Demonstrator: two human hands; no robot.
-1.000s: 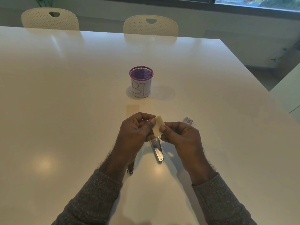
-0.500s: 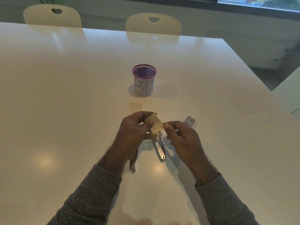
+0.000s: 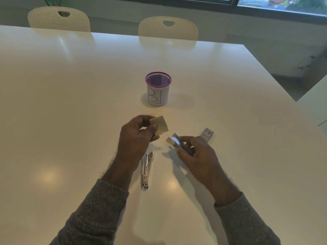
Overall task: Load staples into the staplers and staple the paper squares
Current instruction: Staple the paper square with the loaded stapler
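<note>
Meanwhile left grip [image 3: 137, 137] pinches paper squares [image 3: 160, 127], right grip [image 3: 196, 152] holds stapler [image 3: 178, 142].

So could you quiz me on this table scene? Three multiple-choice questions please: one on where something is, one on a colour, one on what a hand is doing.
1. Where does the mesh cup stand?
A. On the table beyond the hands
B. On a chair
C. In the left hand

2. What colour is the cup's rim?
A. Green
B. Purple
C. Orange

3. What is the left hand doing?
A. Lying flat on the table
B. Gripping the cup
C. Pinching paper squares

Answers:
1. A: it sits on the white table, farther off than both hands.
2. B: the mesh rim is purple.
3. C: thumb and fingers pinch the squares, while the right hand holds a stapler.
</note>
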